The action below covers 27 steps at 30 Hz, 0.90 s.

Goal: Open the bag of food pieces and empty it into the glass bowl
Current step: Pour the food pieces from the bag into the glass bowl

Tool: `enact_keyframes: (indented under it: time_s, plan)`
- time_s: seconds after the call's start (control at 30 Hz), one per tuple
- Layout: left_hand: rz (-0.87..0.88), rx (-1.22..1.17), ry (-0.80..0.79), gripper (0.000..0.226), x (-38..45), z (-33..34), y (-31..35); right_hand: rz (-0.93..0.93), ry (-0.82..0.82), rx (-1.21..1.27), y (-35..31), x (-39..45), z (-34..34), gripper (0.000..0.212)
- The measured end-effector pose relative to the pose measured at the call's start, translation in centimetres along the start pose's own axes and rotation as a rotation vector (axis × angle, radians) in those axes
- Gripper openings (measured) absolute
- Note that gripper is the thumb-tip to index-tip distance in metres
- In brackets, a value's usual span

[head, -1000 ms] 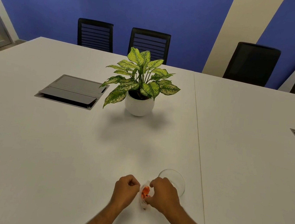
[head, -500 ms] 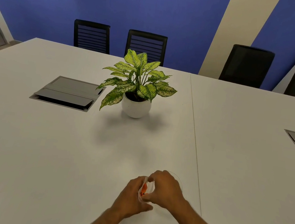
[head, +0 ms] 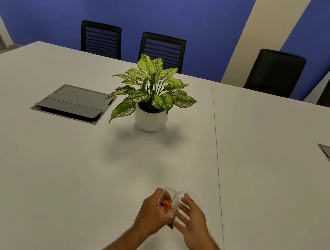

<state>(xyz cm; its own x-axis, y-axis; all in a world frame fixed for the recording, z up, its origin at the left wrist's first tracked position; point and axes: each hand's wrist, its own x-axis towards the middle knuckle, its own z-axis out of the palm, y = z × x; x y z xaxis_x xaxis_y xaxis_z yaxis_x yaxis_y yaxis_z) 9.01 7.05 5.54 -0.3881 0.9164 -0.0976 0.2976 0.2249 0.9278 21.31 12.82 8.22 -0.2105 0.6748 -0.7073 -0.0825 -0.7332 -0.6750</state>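
A clear bag [head: 168,204] of orange food pieces [head: 165,204] is clasped in the left hand [head: 153,214] just beside the glass bowl [head: 191,199]; the right hand [head: 192,220] is held open-fingered against the bowl.

White table [head: 56,170] bears a potted plant [head: 152,103] (white pot).

Lower centre of frame: left hand [head: 153,213] grips a clear bag [head: 168,204] with orange food pieces [head: 165,204] inside. Right hand [head: 192,220] sits just right of the bag, fingers spread, loose. Glass bowl [head: 194,197] is partly hidden behind the right hand, rim showing above it. White desk [head: 51,173]. Centre: potted plant [head: 152,100] in white pot. Left of it, grey cable hatch [head: 72,103]. Black chairs [head: 101,39] along the blue wall at top.
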Motion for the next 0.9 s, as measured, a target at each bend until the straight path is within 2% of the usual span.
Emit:
enact_keyframes:
  time_s: [0.1,0.33,0.4,0.5,0.57,0.67,0.73,0.9]
  plan:
    - [0.047,-0.048,0.037,0.030,0.0,0.8,1.3,0.114,-0.073,0.090,0.6,-0.2,0.1,0.040]
    - [0.120,-0.086,0.161,0.030,0.3,2.6,1.9,0.124,-0.197,0.310,0.6,-1.1,0.8,0.039]
    - [0.133,-0.096,0.132,0.039,0.3,2.4,2.0,0.082,-0.210,0.314,0.4,-1.0,0.6,0.034]
    - [0.174,-0.057,-0.038,0.075,0.5,1.7,1.1,0.014,-0.193,0.286,0.2,-0.3,0.0,0.035]
    - [0.209,0.027,-0.154,0.097,0.6,1.1,-0.1,0.010,-0.152,0.301,-0.1,0.1,-0.6,0.035]
    - [0.138,0.220,-0.198,0.114,1.0,0.5,-2.0,-0.048,-0.044,0.327,-0.4,1.2,-1.7,0.037]
    - [0.066,0.380,-0.161,0.113,1.4,0.6,-3.6,-0.111,0.001,0.320,-0.7,2.0,-2.3,0.040]
    - [0.106,0.680,-0.016,0.100,2.7,0.7,-7.5,-0.254,0.092,0.241,-1.4,3.5,-3.9,0.040]
